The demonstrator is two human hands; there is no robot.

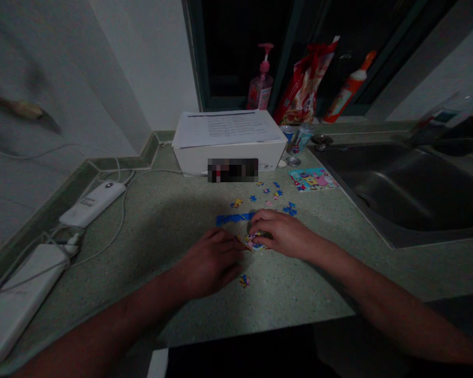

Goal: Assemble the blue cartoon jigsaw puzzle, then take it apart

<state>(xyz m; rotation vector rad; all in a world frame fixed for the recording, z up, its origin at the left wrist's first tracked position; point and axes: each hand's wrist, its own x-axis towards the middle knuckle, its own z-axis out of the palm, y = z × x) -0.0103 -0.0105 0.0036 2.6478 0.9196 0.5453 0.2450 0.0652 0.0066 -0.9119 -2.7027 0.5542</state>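
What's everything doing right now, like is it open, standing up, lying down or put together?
Left hand: fingers bent, at the puzzle's edge
Right hand: fingers bent over the puzzle
Puzzle: partly put together
Loose pieces: scattered
Picture card: lying flat
Paper: lying on the white box
Pump bottle: standing, pump on
Orange bottle: orange tip on
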